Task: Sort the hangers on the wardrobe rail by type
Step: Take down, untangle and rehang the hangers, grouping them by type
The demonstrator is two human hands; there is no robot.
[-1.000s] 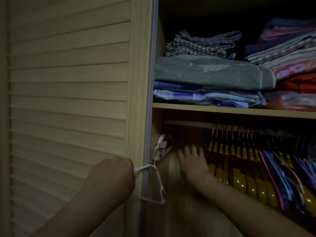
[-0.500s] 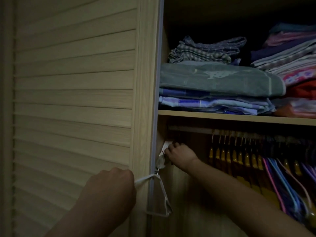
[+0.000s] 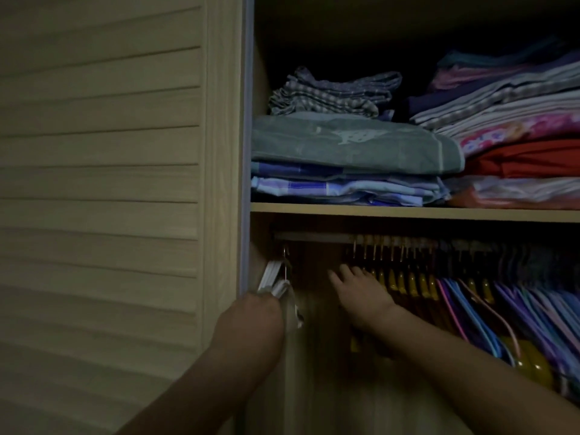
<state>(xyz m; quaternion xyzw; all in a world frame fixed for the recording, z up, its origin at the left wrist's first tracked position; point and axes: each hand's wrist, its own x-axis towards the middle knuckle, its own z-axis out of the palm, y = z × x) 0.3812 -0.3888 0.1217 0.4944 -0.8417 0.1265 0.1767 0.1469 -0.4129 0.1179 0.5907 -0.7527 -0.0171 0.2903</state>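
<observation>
Two bare forearms rise from the lower edge of the view, below the wardrobe rail (image 3: 314, 237). Neither shows a sleeve, watch, bracelet or ring. The left hand (image 3: 255, 312) and right hand (image 3: 361, 295) are ungloved, their fingers (image 3: 337, 274) short and rounded.

Two hands: left hand (image 3: 255, 312) below the rail's (image 3: 314, 237) left end, right hand (image 3: 361, 290) below its middle. One rail. One shelf (image 3: 408, 212) above the rail. One louvred door (image 3: 103, 183) left of the rail. White hangers (image 3: 274, 277) at the rail's left end: a small bunch, count unclear. Yellow hangers (image 3: 405, 282) mid-rail: roughly eight. Blue, purple and pink hangers (image 3: 489, 309) toward the rail's right: too many and too dim to count. Two cloth stacks (image 3: 351, 158) above the rail.
</observation>
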